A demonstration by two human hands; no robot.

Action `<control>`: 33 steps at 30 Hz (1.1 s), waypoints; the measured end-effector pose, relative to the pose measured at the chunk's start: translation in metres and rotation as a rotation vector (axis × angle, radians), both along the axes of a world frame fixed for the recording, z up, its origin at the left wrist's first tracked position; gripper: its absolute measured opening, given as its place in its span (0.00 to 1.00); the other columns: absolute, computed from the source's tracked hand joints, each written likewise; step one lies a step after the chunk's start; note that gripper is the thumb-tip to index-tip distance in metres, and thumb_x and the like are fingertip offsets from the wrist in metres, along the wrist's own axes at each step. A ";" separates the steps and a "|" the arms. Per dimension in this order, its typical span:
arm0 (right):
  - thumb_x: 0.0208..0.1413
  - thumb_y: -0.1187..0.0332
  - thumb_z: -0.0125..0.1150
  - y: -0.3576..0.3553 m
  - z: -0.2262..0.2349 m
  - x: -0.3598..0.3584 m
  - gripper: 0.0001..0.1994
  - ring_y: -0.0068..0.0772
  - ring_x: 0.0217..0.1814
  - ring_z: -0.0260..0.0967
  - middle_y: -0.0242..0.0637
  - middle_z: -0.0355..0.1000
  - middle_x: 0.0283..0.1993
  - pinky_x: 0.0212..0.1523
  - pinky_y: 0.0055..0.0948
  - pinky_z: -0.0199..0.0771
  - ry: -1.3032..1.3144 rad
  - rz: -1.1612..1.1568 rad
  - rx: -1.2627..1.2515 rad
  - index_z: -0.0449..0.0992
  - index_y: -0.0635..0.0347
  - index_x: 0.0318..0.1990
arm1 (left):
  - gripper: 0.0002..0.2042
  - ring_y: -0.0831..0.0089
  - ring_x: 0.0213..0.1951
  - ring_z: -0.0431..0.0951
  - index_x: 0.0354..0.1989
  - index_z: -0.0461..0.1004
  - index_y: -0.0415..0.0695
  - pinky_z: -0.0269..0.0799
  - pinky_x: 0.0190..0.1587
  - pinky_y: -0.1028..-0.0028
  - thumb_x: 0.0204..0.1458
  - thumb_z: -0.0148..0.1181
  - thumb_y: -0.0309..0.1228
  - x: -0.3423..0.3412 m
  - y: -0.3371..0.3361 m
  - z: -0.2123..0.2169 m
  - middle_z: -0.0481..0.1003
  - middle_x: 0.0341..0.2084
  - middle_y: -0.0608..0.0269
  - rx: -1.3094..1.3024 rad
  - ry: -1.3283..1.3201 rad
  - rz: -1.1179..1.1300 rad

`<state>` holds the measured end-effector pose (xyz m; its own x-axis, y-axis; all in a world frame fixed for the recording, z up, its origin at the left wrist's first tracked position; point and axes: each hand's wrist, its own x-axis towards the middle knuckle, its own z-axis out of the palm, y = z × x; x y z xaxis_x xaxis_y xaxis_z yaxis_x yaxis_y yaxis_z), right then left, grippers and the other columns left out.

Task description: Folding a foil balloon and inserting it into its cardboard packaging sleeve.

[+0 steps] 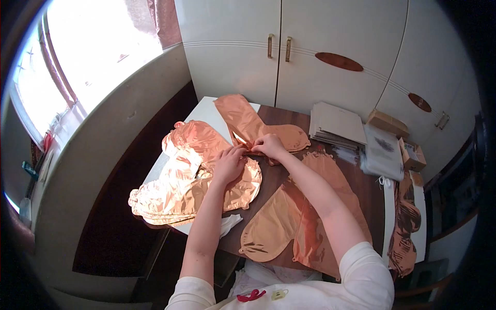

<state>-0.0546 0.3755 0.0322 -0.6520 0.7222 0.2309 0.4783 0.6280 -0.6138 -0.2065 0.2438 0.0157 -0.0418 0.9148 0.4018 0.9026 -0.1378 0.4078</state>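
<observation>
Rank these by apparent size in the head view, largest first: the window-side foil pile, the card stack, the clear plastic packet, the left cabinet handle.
1. Window-side foil pile
2. Card stack and clear plastic packet: too alike to rank
3. Left cabinet handle, clearly smallest

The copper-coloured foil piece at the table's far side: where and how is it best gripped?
Probably at the rounded right end of the foil piece, its rim pinched from the near side by the right hand: this end looks flat and reaches past that hand, while the card stack stands close on the right.
</observation>
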 end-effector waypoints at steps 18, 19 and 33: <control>0.47 0.70 0.59 0.028 0.021 0.009 0.10 0.47 0.36 0.72 0.41 0.74 0.31 0.35 0.41 0.71 0.349 -0.334 0.073 0.70 0.58 0.38 | 0.18 0.68 0.59 0.61 0.52 0.69 0.52 0.49 0.60 0.56 0.54 0.47 0.42 0.006 0.002 -0.006 0.68 0.53 0.66 -0.070 0.115 -0.004; 0.47 0.69 0.59 0.036 0.028 0.004 0.10 0.44 0.36 0.73 0.40 0.75 0.31 0.35 0.39 0.71 0.306 -0.331 0.154 0.71 0.58 0.38 | 0.18 0.68 0.59 0.60 0.52 0.69 0.52 0.49 0.60 0.55 0.54 0.47 0.42 0.001 -0.001 -0.008 0.67 0.53 0.66 -0.077 0.118 0.014; 0.51 0.66 0.53 0.077 0.196 0.030 0.07 0.42 0.33 0.73 0.38 0.75 0.31 0.34 0.38 0.72 0.256 -0.446 0.710 0.75 0.52 0.36 | 0.20 0.68 0.60 0.58 0.54 0.67 0.52 0.47 0.62 0.58 0.54 0.47 0.44 0.006 0.001 0.001 0.66 0.55 0.65 -0.158 0.140 -0.005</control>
<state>-0.0243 0.4522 0.2286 -0.2102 0.5278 0.8230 0.6713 0.6899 -0.2709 -0.2004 0.2445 0.0163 0.0091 0.9669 0.2551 0.9514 -0.0870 0.2956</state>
